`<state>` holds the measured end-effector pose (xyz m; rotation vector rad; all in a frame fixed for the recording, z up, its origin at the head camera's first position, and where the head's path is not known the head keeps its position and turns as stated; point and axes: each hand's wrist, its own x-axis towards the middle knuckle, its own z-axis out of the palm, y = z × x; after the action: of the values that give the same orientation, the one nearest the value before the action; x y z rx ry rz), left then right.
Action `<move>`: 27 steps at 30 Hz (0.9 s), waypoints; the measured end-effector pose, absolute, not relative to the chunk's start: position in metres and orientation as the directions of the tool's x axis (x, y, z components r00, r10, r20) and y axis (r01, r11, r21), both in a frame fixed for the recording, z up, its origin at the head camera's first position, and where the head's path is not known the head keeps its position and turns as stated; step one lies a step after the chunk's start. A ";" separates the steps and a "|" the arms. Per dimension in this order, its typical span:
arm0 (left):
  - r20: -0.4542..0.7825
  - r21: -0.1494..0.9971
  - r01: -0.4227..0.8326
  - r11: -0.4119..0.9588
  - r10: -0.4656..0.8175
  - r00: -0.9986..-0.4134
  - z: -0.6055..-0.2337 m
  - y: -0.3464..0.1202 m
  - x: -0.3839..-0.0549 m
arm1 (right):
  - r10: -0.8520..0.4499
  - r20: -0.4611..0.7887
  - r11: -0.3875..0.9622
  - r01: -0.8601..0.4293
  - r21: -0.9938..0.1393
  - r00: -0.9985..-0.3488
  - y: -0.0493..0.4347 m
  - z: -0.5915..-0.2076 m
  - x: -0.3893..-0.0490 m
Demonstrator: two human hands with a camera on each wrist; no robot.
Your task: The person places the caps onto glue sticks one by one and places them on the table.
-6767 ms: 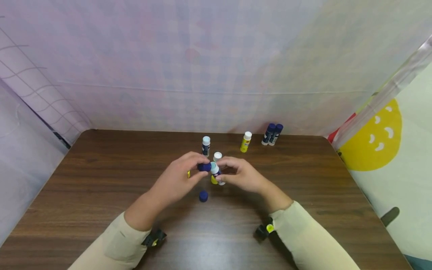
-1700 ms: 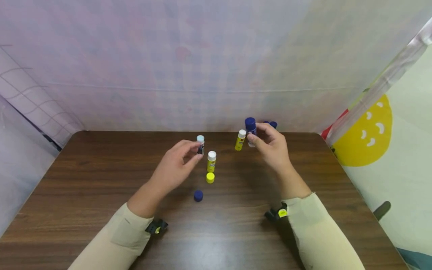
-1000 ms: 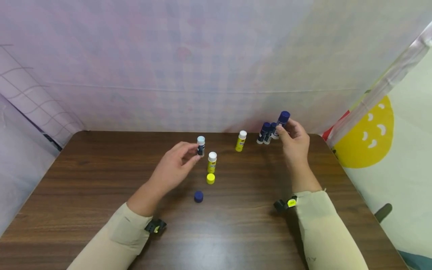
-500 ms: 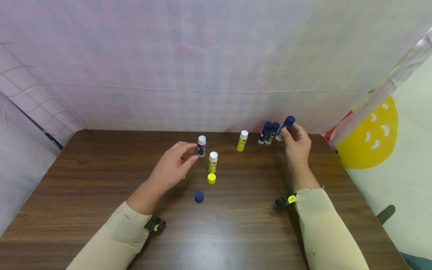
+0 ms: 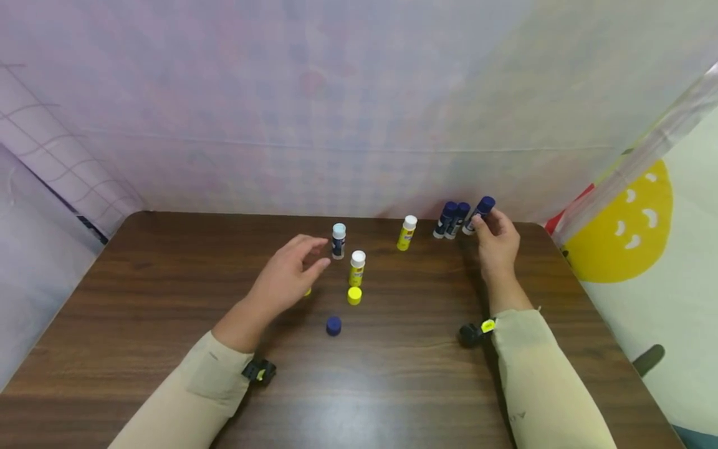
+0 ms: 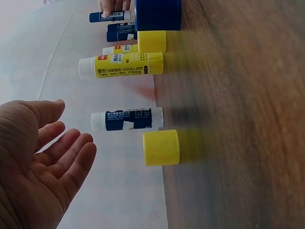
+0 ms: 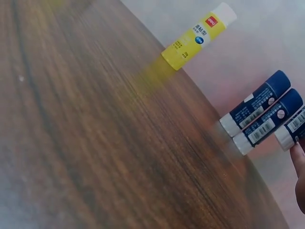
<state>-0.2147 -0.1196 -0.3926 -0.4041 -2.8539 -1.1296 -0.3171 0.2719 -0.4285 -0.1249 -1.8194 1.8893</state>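
Note:
At the back right, my right hand [image 5: 499, 246] pinches a capped blue glue stick [image 5: 485, 205]. It stands slightly apart from a pair of capped blue glue sticks [image 5: 447, 219]; the right wrist view shows the held stick's white base [image 7: 285, 138] just beside them. My left hand [image 5: 286, 274] hovers over the middle left with fingers loosely bent and nothing in them. Nearest to its fingertips is an uncapped blue glue stick [image 5: 338, 244], upright with a pale top; the left wrist view shows a gap between fingers and stick.
Two yellow glue sticks with white tops stand upright, one near the middle [image 5: 357, 271], one farther back [image 5: 407, 234]. A yellow cap [image 5: 354, 295] and a blue cap [image 5: 333, 325] sit in front. Another yellow cap [image 6: 161, 147] is partly behind my left hand. A curtain [image 5: 269, 168] borders the table's back edge.
Earlier both hands met mid-table over a blue cap and an uncapped glue stick. My right hand has since carried a capped blue stick to the back right and lowered it; my left hand is now empty.

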 end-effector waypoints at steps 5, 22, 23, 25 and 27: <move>0.105 0.657 0.237 0.716 0.225 -0.969 -0.393 -0.120 -0.216 | 0.420 0.263 0.075 -0.255 -0.964 -0.869 0.278 -0.440 -0.328; 0.011 0.598 0.198 0.777 0.239 -0.971 -0.397 -0.122 -0.219 | 0.406 0.215 0.202 -0.142 -0.969 -0.888 0.281 -0.454 -0.342; 0.006 0.596 0.196 0.779 0.240 -0.971 -0.398 -0.122 -0.220 | 0.403 0.215 0.209 -0.139 -0.968 -0.890 0.281 -0.454 -0.342; -0.008 0.592 0.188 0.783 0.239 -0.971 -0.399 -0.122 -0.220 | 0.398 0.210 0.212 -0.134 -0.968 -0.893 0.281 -0.454 -0.341; -0.026 0.590 0.178 0.788 0.238 -0.971 -0.399 -0.122 -0.220 | 0.396 0.202 0.214 -0.124 -0.969 -0.896 0.281 -0.455 -0.341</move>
<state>-0.2203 -0.1218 -0.3993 -0.3575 -3.0630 -0.9950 -0.3406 0.2814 -0.4549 -0.2516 -2.0869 1.7255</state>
